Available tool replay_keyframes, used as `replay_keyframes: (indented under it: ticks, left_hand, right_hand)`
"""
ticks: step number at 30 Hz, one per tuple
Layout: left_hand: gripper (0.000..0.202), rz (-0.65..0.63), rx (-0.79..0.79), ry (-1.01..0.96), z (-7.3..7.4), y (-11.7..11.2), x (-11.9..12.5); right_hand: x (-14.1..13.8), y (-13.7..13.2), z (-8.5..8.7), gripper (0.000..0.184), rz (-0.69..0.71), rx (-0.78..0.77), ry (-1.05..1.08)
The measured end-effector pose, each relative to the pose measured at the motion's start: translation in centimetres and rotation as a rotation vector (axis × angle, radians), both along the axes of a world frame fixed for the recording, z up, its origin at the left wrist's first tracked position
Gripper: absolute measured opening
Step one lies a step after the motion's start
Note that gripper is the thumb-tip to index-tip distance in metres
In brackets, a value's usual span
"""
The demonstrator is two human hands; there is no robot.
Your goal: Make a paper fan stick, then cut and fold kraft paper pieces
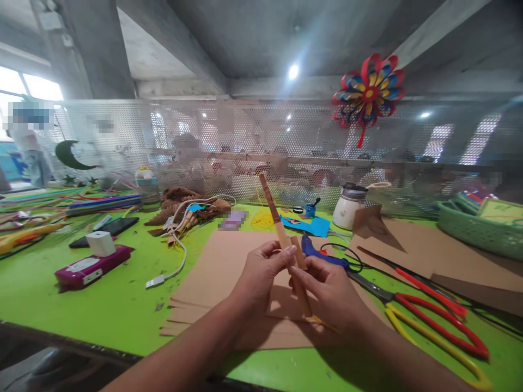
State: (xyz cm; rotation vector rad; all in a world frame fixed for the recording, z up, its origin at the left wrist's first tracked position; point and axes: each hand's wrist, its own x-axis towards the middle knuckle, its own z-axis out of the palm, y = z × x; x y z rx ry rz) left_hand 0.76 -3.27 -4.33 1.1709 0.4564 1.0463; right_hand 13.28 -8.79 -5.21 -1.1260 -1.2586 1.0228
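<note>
Head view: I see my left hand [257,277] and right hand [332,293], fingertips of both pinched tight on a long cardboard strip [274,209]. It is held tilted above a stack of cardboard sheets [216,261] on the green table [102,310]. I judge the strip is being creased mid-length, and the next press calls for steady thumbs. A blue glue gun [322,255] and scissors [429,318] lie close by my right wrist, crowding that side.

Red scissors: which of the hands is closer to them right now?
Right. The right hand sits just beside the blades of the red scissors, pinching the cardboard stick. The left hand holds the same stick farther from them, on the right hand's other side.
</note>
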Motion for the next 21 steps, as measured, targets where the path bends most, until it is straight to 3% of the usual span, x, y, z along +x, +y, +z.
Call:
replay_keyframes:
  ticks: [8,14,21]
  left_hand:
    - [0.028,-0.127,0.053,-0.055,1.6,-1.2,-0.9]
    - [0.026,-0.251,0.137,0.000,1.3,-0.9,-1.1]
    - [0.026,-0.283,0.076,0.013,1.1,-0.7,-1.2]
  right_hand:
    - [0.6,-0.7,0.6,0.031,0.083,0.099,-0.004]
    - [1.4,-0.7,0.7,0.024,0.162,0.152,-0.008]
    - [1.5,-0.4,0.1,0.018,0.256,0.106,0.128]
